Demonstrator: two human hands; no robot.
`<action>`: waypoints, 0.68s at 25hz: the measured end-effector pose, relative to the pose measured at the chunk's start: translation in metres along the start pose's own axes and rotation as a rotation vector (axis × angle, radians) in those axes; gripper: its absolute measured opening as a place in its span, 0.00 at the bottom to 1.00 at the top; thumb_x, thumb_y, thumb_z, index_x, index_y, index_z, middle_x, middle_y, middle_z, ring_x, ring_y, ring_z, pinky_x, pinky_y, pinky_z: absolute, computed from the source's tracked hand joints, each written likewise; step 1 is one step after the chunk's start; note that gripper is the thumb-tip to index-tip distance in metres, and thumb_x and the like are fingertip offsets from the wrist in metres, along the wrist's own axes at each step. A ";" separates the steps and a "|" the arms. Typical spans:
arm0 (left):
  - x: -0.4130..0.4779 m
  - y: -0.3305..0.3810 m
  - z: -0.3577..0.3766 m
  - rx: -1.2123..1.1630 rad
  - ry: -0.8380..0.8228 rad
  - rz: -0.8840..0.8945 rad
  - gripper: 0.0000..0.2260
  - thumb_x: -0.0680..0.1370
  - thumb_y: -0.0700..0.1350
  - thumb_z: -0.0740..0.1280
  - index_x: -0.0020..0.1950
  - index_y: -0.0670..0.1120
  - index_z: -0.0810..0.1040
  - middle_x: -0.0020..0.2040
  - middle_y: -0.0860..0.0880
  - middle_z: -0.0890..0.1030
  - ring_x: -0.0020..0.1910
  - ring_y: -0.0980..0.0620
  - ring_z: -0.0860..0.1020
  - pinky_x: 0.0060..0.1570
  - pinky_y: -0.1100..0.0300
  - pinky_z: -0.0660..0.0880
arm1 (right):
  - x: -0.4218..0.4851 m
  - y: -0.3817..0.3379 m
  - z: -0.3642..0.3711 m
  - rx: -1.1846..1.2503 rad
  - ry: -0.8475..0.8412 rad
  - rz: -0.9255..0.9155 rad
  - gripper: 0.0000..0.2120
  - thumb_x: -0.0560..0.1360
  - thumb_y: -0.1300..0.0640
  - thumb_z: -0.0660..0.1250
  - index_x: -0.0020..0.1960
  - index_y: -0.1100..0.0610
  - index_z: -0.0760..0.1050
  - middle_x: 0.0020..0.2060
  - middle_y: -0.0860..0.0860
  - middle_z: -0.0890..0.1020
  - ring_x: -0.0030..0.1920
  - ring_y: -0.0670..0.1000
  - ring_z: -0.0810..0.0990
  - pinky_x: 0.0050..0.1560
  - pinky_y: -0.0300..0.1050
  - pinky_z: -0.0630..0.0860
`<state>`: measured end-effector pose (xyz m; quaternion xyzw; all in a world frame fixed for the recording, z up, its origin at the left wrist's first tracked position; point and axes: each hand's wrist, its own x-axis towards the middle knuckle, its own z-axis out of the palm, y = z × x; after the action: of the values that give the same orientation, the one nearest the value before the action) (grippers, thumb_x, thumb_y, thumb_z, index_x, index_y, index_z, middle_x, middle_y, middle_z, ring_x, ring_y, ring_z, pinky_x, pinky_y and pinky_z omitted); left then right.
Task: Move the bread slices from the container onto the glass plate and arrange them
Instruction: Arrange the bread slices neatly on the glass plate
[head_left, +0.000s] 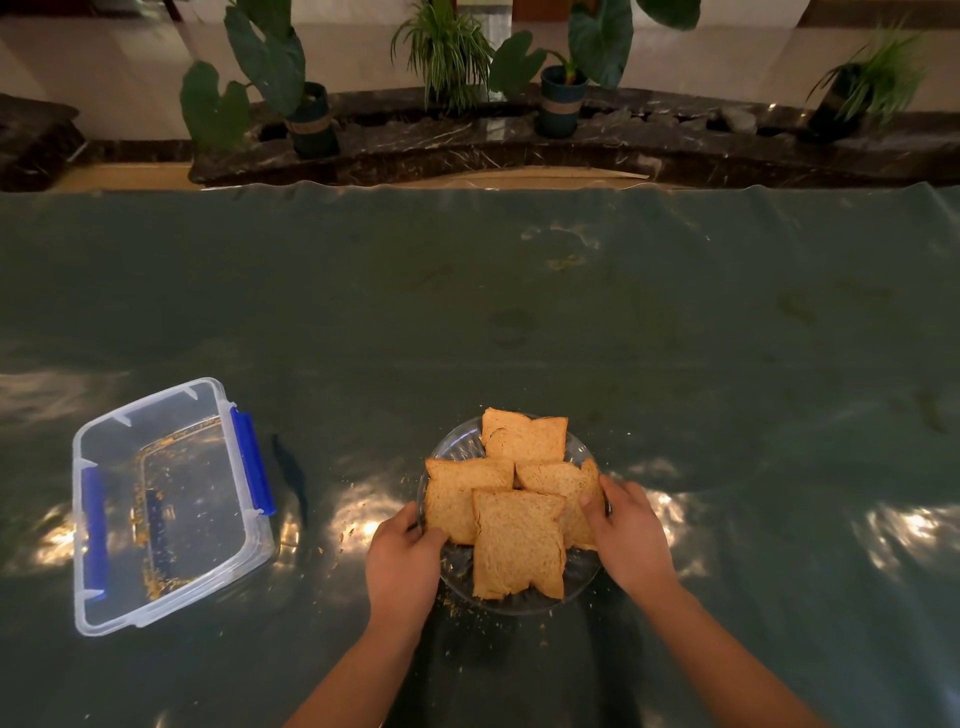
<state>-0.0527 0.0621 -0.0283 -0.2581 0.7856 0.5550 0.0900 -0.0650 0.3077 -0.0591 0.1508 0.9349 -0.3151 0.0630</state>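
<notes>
Bread slices (519, 540): four overlapping on glass plate (451, 441) | left hand (402, 564) and right hand (631, 535) grip opposite plate rims, thumbs touching outer slices | bread judged light, soft, crumbly: lift by edges; plate fragile, slippery | container (171, 506) well left, only crumbs.

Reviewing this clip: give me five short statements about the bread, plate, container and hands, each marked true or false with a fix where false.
1. Four bread slices lie on the glass plate. True.
2. The container still holds one slice. False: only crumbs show inside it.
3. The left hand and the right hand are at opposite sides of the plate. True.
4. The container sits to the right of the plate. False: it sits to the left.
5. The container's lid is clipped on. False: it is open, with no lid on it.
</notes>
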 end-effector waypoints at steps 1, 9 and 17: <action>0.000 0.000 0.000 -0.003 0.002 -0.004 0.05 0.71 0.40 0.67 0.40 0.49 0.81 0.34 0.53 0.83 0.32 0.59 0.78 0.33 0.58 0.71 | 0.000 0.000 0.000 -0.008 -0.002 -0.001 0.17 0.80 0.47 0.58 0.63 0.56 0.72 0.51 0.52 0.74 0.48 0.53 0.76 0.49 0.47 0.74; -0.006 -0.005 0.003 -0.029 -0.001 -0.007 0.08 0.71 0.39 0.66 0.40 0.51 0.81 0.35 0.54 0.83 0.32 0.61 0.79 0.34 0.58 0.72 | 0.004 -0.002 -0.003 -0.036 0.033 -0.042 0.21 0.79 0.47 0.59 0.67 0.57 0.70 0.55 0.54 0.75 0.54 0.55 0.76 0.55 0.49 0.74; -0.004 -0.009 0.003 -0.003 -0.024 0.046 0.10 0.71 0.40 0.68 0.42 0.56 0.80 0.39 0.59 0.83 0.38 0.64 0.80 0.35 0.58 0.71 | 0.006 0.003 0.001 -0.038 -0.037 0.014 0.27 0.78 0.43 0.60 0.71 0.56 0.66 0.61 0.55 0.74 0.61 0.56 0.74 0.60 0.53 0.74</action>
<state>-0.0454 0.0637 -0.0347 -0.2333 0.7893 0.5613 0.0862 -0.0696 0.3109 -0.0626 0.1504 0.9383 -0.2996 0.0854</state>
